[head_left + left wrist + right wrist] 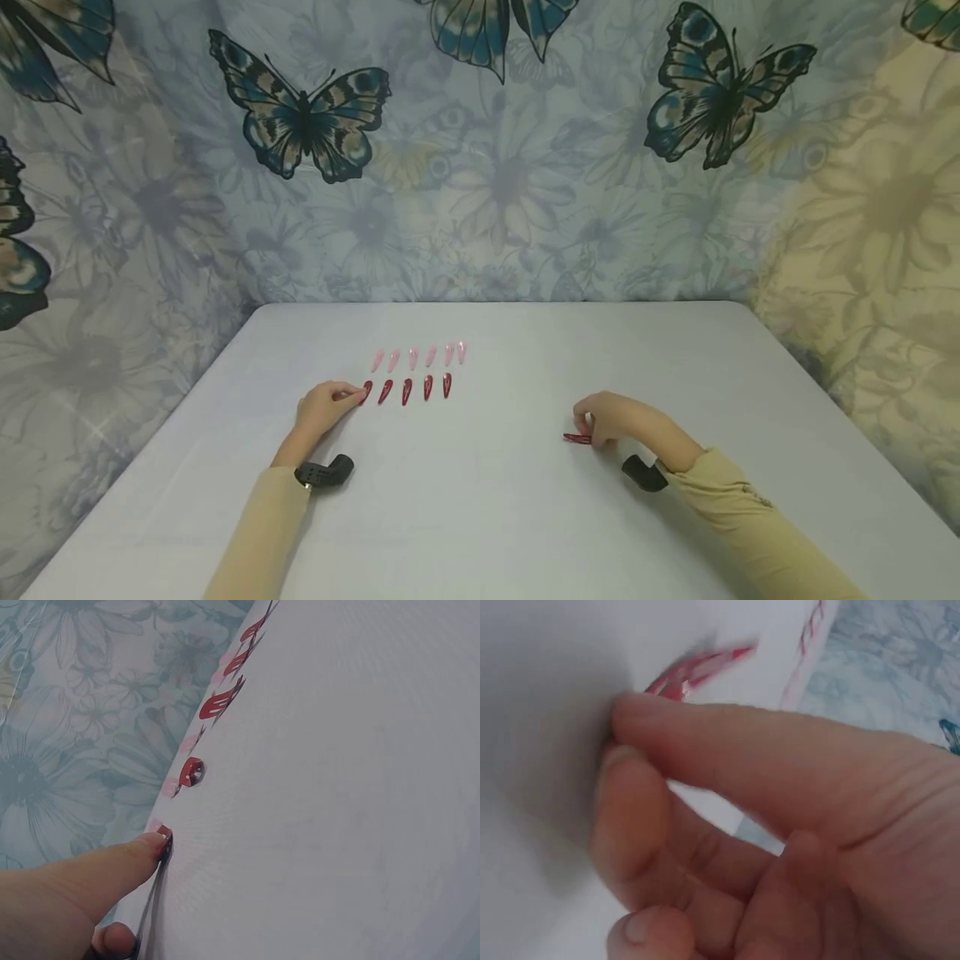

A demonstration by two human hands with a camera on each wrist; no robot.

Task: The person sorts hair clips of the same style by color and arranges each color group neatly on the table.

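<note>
My left hand (326, 411) reaches to the left end of a row of red hair clips (407, 392), its fingertips pinching the leftmost red hair clip (367, 391). In the left wrist view the thumb (120, 866) lies over part of that clip (164, 838). Farther right, low over the table, my right hand (611, 418) pinches another red hair clip (576, 438) between thumb and index finger. Seen from the right wrist, this clip (697, 673) sticks out past the thumb tip, which hides its near end. The other fingers curl loosely under the palm.
Behind the red row runs a row of pink hair clips (413, 358), roughly parallel to it. Everything lies on a white table (480, 508). Cloth printed with flowers and butterflies (303, 121) rises behind the table's far edge and at its sides.
</note>
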